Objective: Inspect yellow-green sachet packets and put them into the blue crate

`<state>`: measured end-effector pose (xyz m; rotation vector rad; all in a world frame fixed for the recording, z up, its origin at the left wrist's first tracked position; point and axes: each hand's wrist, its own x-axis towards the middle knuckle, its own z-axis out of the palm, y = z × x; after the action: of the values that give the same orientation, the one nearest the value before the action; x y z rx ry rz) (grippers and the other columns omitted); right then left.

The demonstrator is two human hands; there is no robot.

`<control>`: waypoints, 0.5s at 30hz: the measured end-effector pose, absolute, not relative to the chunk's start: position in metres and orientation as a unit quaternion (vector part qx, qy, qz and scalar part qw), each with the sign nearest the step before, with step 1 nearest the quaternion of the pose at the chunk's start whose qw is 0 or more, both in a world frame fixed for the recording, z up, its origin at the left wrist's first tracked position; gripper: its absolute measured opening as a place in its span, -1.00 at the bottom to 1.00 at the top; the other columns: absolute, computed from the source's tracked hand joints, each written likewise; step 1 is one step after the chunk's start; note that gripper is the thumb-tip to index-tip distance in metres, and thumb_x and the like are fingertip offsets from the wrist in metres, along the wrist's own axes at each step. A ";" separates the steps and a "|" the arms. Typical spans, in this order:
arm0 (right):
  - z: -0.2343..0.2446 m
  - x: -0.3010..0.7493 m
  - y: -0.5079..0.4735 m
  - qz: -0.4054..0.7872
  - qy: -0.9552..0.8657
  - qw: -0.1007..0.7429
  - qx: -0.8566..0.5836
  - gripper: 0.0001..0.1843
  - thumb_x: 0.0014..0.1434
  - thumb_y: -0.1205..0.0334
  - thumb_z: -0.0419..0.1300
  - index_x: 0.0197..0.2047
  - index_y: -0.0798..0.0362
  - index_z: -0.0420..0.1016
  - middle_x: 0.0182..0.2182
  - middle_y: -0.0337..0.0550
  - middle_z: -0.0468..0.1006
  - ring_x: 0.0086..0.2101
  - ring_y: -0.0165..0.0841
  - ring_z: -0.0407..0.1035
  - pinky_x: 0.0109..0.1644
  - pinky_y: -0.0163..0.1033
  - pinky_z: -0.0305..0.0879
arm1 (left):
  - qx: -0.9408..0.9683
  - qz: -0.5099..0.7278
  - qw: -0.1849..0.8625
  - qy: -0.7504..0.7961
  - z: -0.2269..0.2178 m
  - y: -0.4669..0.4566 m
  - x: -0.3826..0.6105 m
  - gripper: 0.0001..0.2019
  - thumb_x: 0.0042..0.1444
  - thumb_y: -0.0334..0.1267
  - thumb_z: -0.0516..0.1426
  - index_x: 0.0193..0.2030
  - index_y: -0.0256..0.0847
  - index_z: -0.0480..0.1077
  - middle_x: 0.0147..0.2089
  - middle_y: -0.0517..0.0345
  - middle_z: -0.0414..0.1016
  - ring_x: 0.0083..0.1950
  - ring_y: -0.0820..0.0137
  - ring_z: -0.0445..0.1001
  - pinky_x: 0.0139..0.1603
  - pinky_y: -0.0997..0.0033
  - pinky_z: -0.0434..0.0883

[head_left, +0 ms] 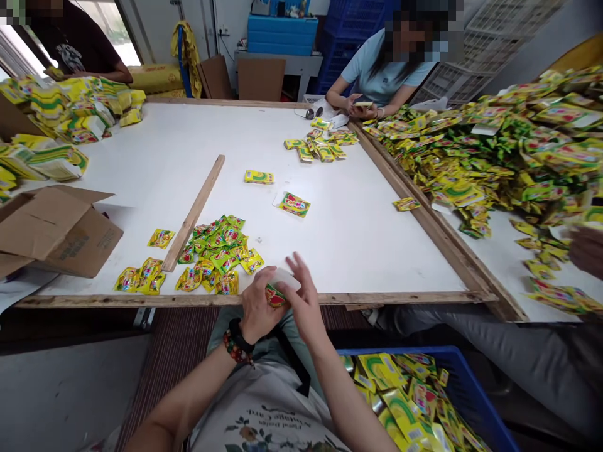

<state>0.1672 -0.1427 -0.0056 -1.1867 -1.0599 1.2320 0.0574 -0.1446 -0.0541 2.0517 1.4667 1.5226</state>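
Note:
My left hand (257, 307) and my right hand (304, 300) meet at the near edge of the white table (330, 251). Together they grip one small yellow-green sachet (277, 290) with a white back, fingers closed round it. Just beyond them on the table lies a pile of the same sachets (217, 254). A few more sachets (140, 278) lie to the left of a wooden stick (194, 212). A blue crate (459, 395) by my right knee holds several larger yellow packets.
An open cardboard box (51, 229) sits at the left. Stacked yellow packets (66, 116) fill the far left corner. A big heap of sachets (509, 150) covers the right-hand table. One person sits at the far side, another at the far left; a hand (586, 250) shows at right.

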 end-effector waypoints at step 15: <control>-0.007 0.164 -0.142 0.441 -0.575 0.476 -0.499 -0.65 0.25 0.16 0.12 0.06 -0.03 0.52 0.00 -0.20 0.56 -0.03 -0.20 0.49 0.10 -0.04 0.40 | 0.706 0.369 0.206 0.568 -0.049 -0.146 0.054 -0.50 0.04 -0.11 0.11 0.09 -0.23 0.11 -0.07 -0.11 0.45 -0.14 0.12 0.52 -0.26 0.20 0.45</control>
<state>0.1638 -0.1424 -0.0067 -1.2205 -1.4045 1.0769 0.0541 -0.1456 -0.0492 1.9679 1.5832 1.0281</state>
